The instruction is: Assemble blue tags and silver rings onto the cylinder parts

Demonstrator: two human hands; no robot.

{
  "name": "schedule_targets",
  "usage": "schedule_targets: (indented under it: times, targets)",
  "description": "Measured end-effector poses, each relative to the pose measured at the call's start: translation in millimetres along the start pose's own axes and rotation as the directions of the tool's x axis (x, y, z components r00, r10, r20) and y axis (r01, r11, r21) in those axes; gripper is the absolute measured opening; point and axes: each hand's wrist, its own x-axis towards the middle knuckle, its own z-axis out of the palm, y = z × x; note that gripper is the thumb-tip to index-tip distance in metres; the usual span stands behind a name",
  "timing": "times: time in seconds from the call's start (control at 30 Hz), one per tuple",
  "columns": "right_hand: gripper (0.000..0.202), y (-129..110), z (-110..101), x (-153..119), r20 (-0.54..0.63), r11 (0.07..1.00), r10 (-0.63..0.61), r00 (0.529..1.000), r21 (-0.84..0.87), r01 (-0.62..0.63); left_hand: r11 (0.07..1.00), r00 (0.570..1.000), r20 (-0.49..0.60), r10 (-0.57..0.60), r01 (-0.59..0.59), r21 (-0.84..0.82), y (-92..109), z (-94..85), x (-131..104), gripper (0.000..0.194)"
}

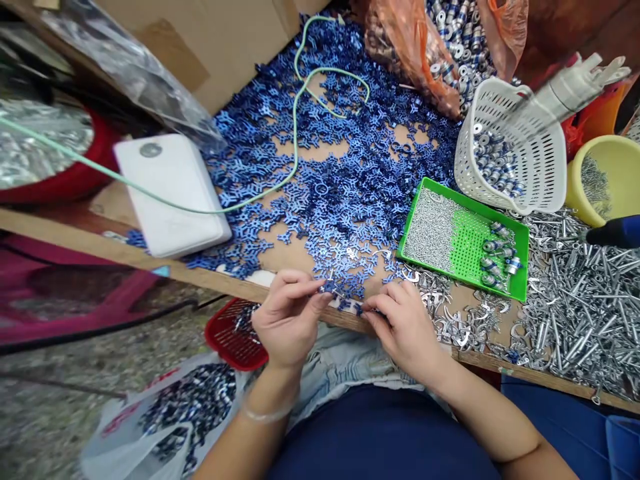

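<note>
Blue part (329, 286) is clamped in left hand's (285, 319) grip, just above desk (225, 283) edge. Dark piece (358, 310) is met by right hand's (403, 327) fingertips; whether clamped cannot be told. Green tray (467, 245) is placed nearby.

Both hands (286, 317) near each other in fingertip pinches, forearms (493, 413) angled inward.

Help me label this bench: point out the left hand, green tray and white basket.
Left hand (289, 319), head view: back of the hand.
Green tray (468, 248), head view: bare floor.
White basket (544, 157), head view: inner wall.
</note>
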Motion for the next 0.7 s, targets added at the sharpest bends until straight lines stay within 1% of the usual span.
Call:
schedule_targets:
  times: [0.1, 0.2, 0.27, 0.37, 0.47, 0.57, 0.63, 0.7]
  targets:
    - [0.021, -5.3, 7.5, 5.5, -0.042, 0.995, -0.088, 0.995, -0.06, 0.085, 1.0, 1.0, -0.008, -0.003, 0.003, -0.026, -0.3, -0.3, 0.2, 0.026]
    - [0.03, -7.0, 11.6, 10.5, -0.032, 0.972, -0.177, 0.984, -0.161, 0.17, 0.999, 1.0, -0.03, -0.005, 0.004, -0.037, -0.7, -0.9, 0.0, 0.025]
    - [0.033, -5.3, 11.3, 12.8, -0.016, 0.963, -0.183, 0.983, -0.204, 0.176, 0.999, 0.999, -0.041, -0.006, 0.004, -0.041, -1.2, -1.5, -0.2, 0.024]
    - [0.032, 1.3, 6.6, 14.4, -0.013, 0.966, -0.164, 0.986, -0.206, 0.158, 0.999, 0.999, -0.052, -0.013, 0.01, -0.052, -2.0, -2.2, -0.2, 0.023]
    - [0.029, 8.6, -0.8, 16.0, -0.069, 0.977, -0.122, 0.99, -0.187, 0.107, 0.998, 0.998, -0.059, -0.019, 0.015, -0.055, -2.2, -2.5, 0.0, 0.022]
    - [0.026, 10.2, -5.9, 19.6, -0.103, 0.989, -0.064, 0.993, -0.139, 0.049, 0.999, 0.998, -0.059, -0.027, 0.024, -0.048, -2.0, -2.5, 0.3, 0.021]
    - [0.028, 7.1, -6.1, 22.5, -0.074, 0.989, -0.087, 0.993, -0.123, 0.078, 0.999, 0.998, -0.056, -0.024, 0.022, -0.047, -1.9, -2.3, 0.4, 0.02]
    - [0.034, 3.2, -4.1, 24.5, -0.005, 0.973, -0.17, 0.985, -0.157, 0.167, 0.999, 0.998, -0.058, -0.014, 0.012, -0.047, -1.9, -2.0, 0.4, 0.02]
